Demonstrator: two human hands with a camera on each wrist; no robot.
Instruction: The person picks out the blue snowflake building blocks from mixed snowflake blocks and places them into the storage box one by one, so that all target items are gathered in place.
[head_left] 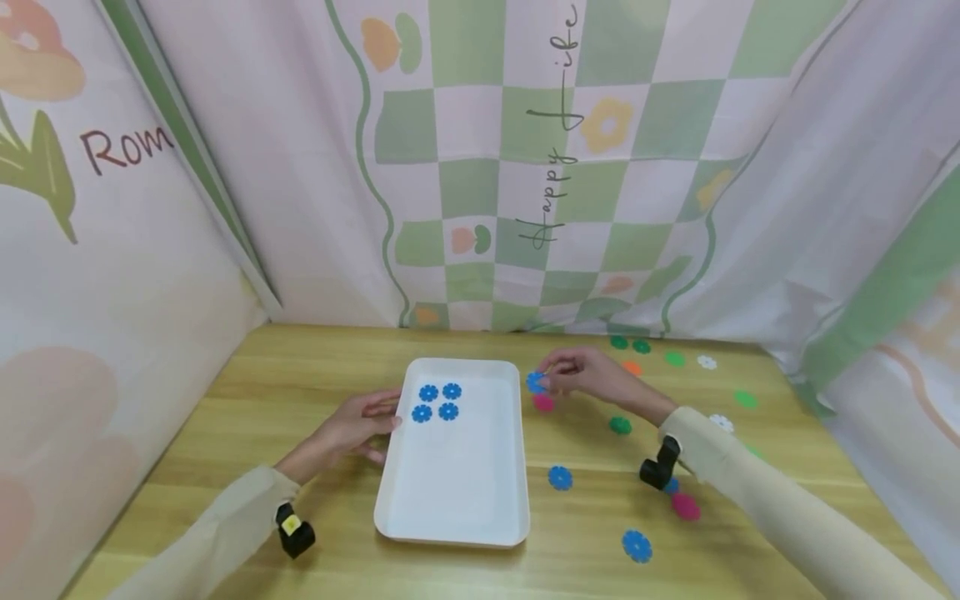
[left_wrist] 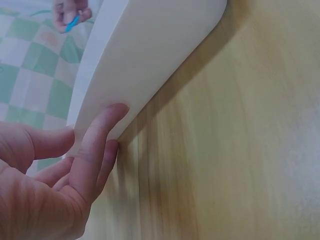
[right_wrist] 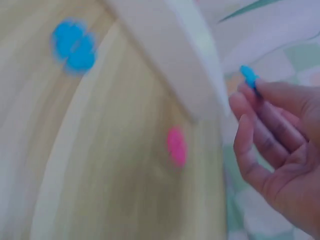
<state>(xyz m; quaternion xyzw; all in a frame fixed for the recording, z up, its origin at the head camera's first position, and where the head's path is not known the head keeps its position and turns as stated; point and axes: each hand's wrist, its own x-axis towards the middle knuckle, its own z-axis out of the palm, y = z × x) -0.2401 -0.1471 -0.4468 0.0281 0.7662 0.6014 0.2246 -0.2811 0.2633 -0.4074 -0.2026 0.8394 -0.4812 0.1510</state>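
A white rectangular tray [head_left: 457, 483] stands on the wooden table, with several blue flower-shaped plastic discs [head_left: 448, 412] grouped at its far left. My left hand [head_left: 354, 427] holds the tray's left side. In the left wrist view, its thumb [left_wrist: 52, 142] meets the rim and other fingers [left_wrist: 107, 120] touch the outer wall. Just beyond the tray's right rim, my right hand [head_left: 592, 377] pinches one blue disc [head_left: 536, 382] between thumb and fingertips, raised above the table. The right wrist view shows this held disc [right_wrist: 248, 75] edge-on. A pink disc [head_left: 543, 403] lies below that hand.
Right of the tray lie loose blue discs [head_left: 560, 477], a magenta one [head_left: 686, 506], green ones [head_left: 620, 425], an orange one [head_left: 632, 367] and white ones [head_left: 707, 362]. Patterned curtains [head_left: 540, 192] enclose the table's back and sides.
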